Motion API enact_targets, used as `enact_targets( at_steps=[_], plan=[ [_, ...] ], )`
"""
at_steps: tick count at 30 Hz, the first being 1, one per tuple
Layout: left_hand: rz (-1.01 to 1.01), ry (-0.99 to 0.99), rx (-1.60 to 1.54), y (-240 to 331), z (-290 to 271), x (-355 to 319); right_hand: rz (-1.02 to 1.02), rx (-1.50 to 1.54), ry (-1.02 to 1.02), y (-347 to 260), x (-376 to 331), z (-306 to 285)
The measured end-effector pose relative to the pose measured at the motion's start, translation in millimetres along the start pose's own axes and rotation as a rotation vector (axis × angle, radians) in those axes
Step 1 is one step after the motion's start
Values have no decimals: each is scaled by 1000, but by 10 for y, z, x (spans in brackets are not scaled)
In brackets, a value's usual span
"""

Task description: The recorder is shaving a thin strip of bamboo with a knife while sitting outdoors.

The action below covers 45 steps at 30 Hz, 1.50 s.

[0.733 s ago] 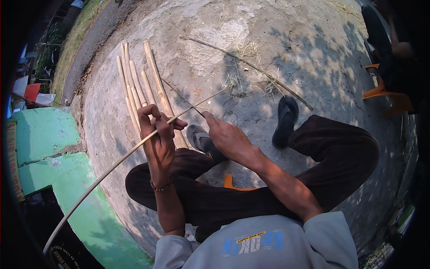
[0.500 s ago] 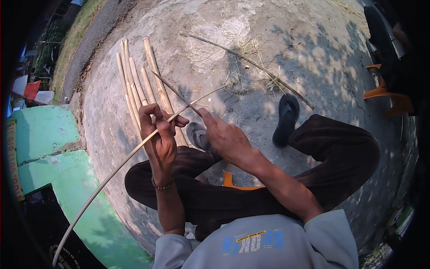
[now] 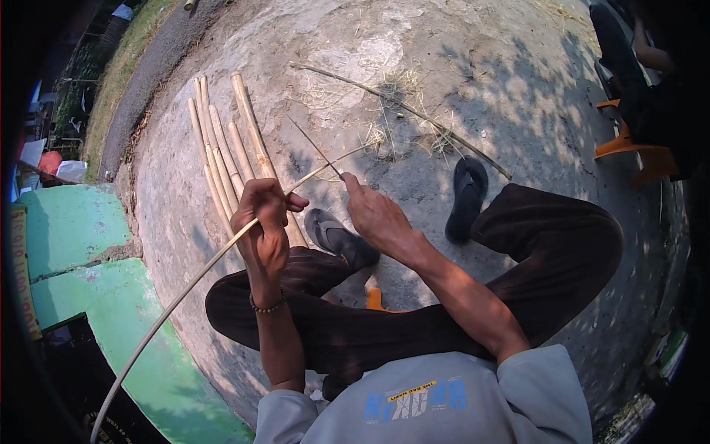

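Note:
My left hand (image 3: 262,218) is closed round a long, thin, pale bamboo strip (image 3: 194,284), its thumb and fingers wrapped over it. The strip bends down to the lower left and runs past the hand to a thin far end, where shavings lie. My right hand (image 3: 383,223) grips a knife with a narrow dark blade (image 3: 313,145); its handle is hidden in the fist. The blade points up and to the left, crossing the strip just beyond my left hand. Whether the edge touches the strip, I cannot tell.
Several bamboo poles (image 3: 251,126) lie on the concrete beyond my left hand. Farther out are a long thin stick (image 3: 403,107) and pale shavings (image 3: 403,83). A green ledge (image 3: 81,229) stands at left. Another person's leg (image 3: 617,52) and an orange stool (image 3: 629,148) are at right.
The knife has slid right along the strip, away from my left hand, and its blade stands steeper. My left fingers have curled closer round the strip.

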<state>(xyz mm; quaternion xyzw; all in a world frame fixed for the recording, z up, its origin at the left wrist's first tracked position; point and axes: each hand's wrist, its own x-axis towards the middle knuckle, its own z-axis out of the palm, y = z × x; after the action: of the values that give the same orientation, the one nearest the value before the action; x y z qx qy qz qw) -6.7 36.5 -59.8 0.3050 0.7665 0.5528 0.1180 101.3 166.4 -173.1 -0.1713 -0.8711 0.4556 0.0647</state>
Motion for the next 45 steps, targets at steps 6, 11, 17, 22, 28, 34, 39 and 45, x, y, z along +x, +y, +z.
enact_targets(
  at_steps=[6, 11, 17, 22, 28, 34, 39, 45],
  plan=[
    [35, -22, 0, -22, -24, 5, -111, 96, -1, -200, -106, -92],
    [82, -36, -42, 17, 60, 33, 127, -98, -122, 874, 5, 123],
    [48, -15, 69, 55, 132, 21, -135, 168, 155, -116, -46, -83],
    [88, 11, 42, 54, 125, 14, -225, 271, 114, -564, -201, -168],
    [55, 88, 31, 55, 179, -15, -187, 184, 160, -164, -138, 139],
    [37, 178, -43, 42, 206, 49, 64, 17, -19, 687, 66, 183],
    [8, 267, -35, 67, 243, 54, 114, 83, -8, 583, 88, -3],
    [-71, 243, 4, 75, 181, 35, -117, 290, 126, -97, -45, -174]
  ],
)
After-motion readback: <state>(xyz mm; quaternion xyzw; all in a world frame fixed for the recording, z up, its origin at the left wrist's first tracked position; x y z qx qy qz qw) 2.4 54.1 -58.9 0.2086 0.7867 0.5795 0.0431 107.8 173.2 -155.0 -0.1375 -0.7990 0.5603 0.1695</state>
